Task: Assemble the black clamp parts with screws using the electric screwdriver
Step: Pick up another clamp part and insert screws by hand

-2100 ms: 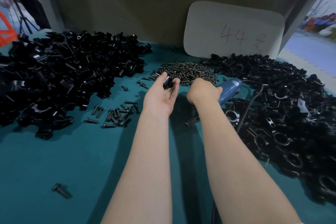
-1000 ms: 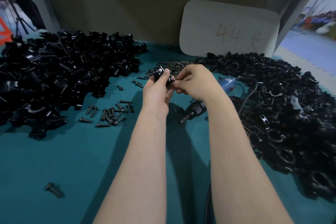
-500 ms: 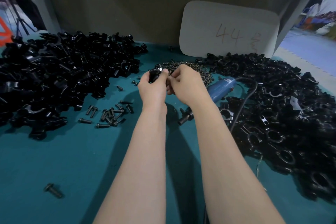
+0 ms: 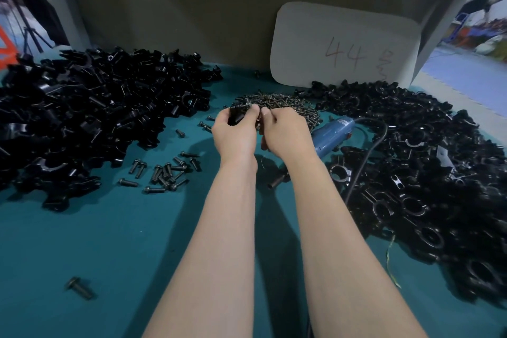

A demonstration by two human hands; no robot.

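Note:
My left hand [image 4: 236,134] grips a small black clamp part [image 4: 238,115] with a screw head showing at its top. My right hand [image 4: 285,134] sits right beside it, fingers curled toward the clamp; what they pinch is hidden. Both hands hover in front of the pile of small screws [image 4: 279,103]. The blue electric screwdriver [image 4: 332,134] lies on the green table [image 4: 82,241] just right of my right hand, its dark tip [image 4: 277,181] pointing toward me and its cable [image 4: 367,156] running off to the right.
A big heap of black clamp parts [image 4: 90,115] fills the left side, another heap [image 4: 428,173] the right. Loose bolts [image 4: 167,173] lie left of my left forearm, and one bolt [image 4: 79,287] near the front. A white card marked 44 [image 4: 345,46] leans on the back wall.
My right hand left the screw pile and came to the clamp in my left hand. Both hands then shifted slightly left and away, staying together. The screwdriver stayed on the table.

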